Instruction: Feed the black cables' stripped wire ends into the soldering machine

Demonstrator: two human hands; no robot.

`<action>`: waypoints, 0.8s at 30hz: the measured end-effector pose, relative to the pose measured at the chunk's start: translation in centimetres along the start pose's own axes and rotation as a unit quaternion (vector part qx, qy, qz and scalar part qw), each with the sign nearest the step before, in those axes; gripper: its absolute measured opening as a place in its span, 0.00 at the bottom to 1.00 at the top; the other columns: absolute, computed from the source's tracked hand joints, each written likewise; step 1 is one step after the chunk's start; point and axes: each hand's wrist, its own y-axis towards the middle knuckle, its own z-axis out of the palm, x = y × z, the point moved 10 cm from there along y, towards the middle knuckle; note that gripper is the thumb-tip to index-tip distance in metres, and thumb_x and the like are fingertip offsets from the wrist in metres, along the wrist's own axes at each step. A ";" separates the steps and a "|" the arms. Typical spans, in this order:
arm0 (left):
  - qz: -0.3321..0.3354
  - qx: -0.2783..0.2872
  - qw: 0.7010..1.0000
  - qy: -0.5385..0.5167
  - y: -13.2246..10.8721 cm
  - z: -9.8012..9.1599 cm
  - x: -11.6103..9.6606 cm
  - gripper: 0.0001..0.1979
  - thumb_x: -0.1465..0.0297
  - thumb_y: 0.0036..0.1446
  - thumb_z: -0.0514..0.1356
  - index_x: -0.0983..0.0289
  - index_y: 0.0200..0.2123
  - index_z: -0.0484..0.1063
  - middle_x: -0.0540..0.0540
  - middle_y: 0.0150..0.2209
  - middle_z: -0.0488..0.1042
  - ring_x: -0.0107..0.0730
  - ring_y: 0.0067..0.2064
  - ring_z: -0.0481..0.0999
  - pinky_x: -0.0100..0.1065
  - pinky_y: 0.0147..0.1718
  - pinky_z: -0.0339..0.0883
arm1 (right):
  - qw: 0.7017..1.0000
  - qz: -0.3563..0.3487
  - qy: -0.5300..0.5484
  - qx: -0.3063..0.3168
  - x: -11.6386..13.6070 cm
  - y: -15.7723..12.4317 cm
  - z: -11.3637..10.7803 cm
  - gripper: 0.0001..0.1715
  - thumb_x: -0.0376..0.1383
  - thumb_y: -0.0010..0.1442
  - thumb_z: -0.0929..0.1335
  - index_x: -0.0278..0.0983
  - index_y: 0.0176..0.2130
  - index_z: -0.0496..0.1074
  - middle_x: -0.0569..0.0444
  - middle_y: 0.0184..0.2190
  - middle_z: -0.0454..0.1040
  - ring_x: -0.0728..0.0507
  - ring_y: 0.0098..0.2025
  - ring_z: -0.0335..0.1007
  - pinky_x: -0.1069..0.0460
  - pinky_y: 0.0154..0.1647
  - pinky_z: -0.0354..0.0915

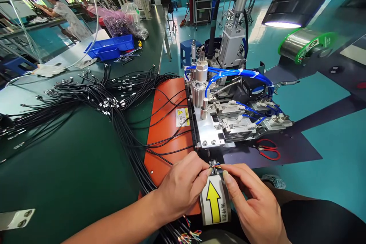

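beyond arrow plate's edge (pixel 215 179), left hand (pixel 183 183) pinches wires (pixel 217 166); right hand (pixel 254 202) touches, grip unclear.

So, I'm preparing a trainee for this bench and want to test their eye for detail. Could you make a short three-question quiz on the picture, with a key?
1. Multiple choice: what is at the fingertips of both the left hand and the right hand?
A) a screwdriver
B) coloured wires
C) a roll of tape

2. True or false: the yellow arrow points toward the person wearing the camera.

3. Fill in the blank: the scissors have ____ handles.

Key:
1. B
2. False; it points away from them.
3. red
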 end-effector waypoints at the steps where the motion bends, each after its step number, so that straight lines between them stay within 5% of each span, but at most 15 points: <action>1: 0.002 -0.002 1.000 0.001 0.0 0.0 0.0 0.09 0.69 0.68 0.53 0.63 0.40 0.73 0.56 0.33 0.70 0.31 0.34 0.70 0.33 0.32 0.63 | 1.000 -0.001 0.000 -0.002 0.0 0.0 0.0 0.13 0.34 0.69 0.65 0.39 0.52 0.74 0.51 0.44 0.75 0.47 0.44 0.75 0.57 0.44 0.71; 9: 0.011 0.002 1.000 0.020 -0.1 0.4 0.1 0.09 0.70 0.68 0.53 0.64 0.39 0.73 0.55 0.33 0.70 0.30 0.33 0.68 0.32 0.32 0.62 | 0.998 -0.064 0.002 -0.019 1.4 0.1 -0.4 0.12 0.30 0.67 0.66 0.38 0.49 0.74 0.50 0.41 0.74 0.46 0.43 0.73 0.54 0.44 0.70; 13: 0.020 0.003 0.999 0.027 -0.2 0.4 -0.1 0.10 0.71 0.69 0.53 0.65 0.39 0.73 0.54 0.33 0.69 0.29 0.33 0.67 0.31 0.32 0.61 | 0.999 -0.009 0.039 -0.006 0.7 0.8 0.3 0.04 0.34 0.67 0.67 0.40 0.41 0.74 0.54 0.35 0.73 0.48 0.35 0.72 0.56 0.34 0.69; 17: 0.024 0.001 0.999 0.032 -0.2 0.4 -0.4 0.09 0.71 0.69 0.53 0.66 0.39 0.73 0.54 0.33 0.69 0.29 0.33 0.67 0.31 0.32 0.60 | 0.999 0.031 0.034 -0.005 0.3 1.2 0.7 0.07 0.37 0.67 0.68 0.40 0.35 0.73 0.57 0.30 0.71 0.51 0.29 0.69 0.56 0.30 0.66; 24: 0.022 -0.011 0.999 0.034 -0.2 0.3 -0.2 0.09 0.73 0.67 0.54 0.67 0.38 0.73 0.53 0.32 0.68 0.28 0.33 0.67 0.31 0.31 0.60 | 0.995 -0.088 -0.031 -0.042 2.3 0.6 0.9 0.05 0.29 0.67 0.66 0.37 0.40 0.72 0.54 0.33 0.70 0.50 0.32 0.68 0.55 0.34 0.65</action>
